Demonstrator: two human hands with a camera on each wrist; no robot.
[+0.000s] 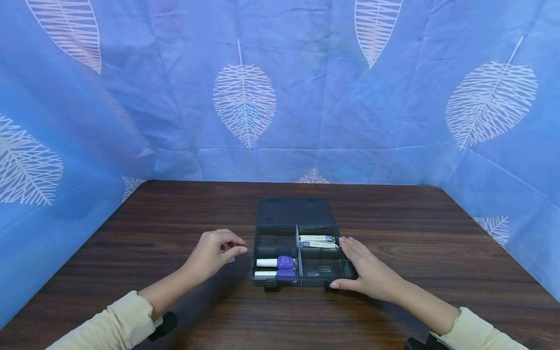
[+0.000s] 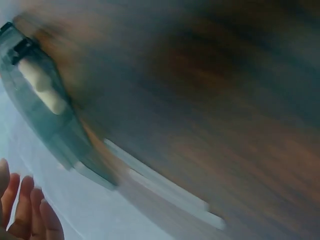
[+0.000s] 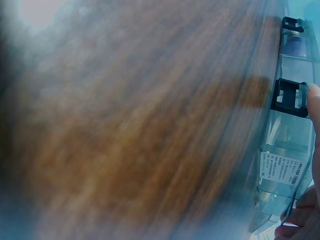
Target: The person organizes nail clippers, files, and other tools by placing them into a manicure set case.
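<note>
A dark translucent plastic box (image 1: 299,253) lies with its lid (image 1: 295,211) folded back. Two purple nail polish bottles (image 1: 286,263) with white caps fill its front left compartment. Slim white packets (image 1: 318,241) lie in the back right one, and small clear pieces (image 1: 324,269) in the front right. My right hand (image 1: 372,270) holds the box's right end, thumb at the front latch, fingers along the side. Left of the box, my left hand (image 1: 216,250) hovers with thumb and forefinger near each other, nothing visible between them. Two pale strips (image 2: 165,180) lie on the table, blurred in the left wrist view.
The box stands on a dark wooden table (image 1: 175,214). Blue cloth (image 1: 297,107) with white leaf prints hangs around the back and sides. Two black latches (image 1: 271,285) stick out at the box's front. A printed label (image 3: 280,168) is on its front wall.
</note>
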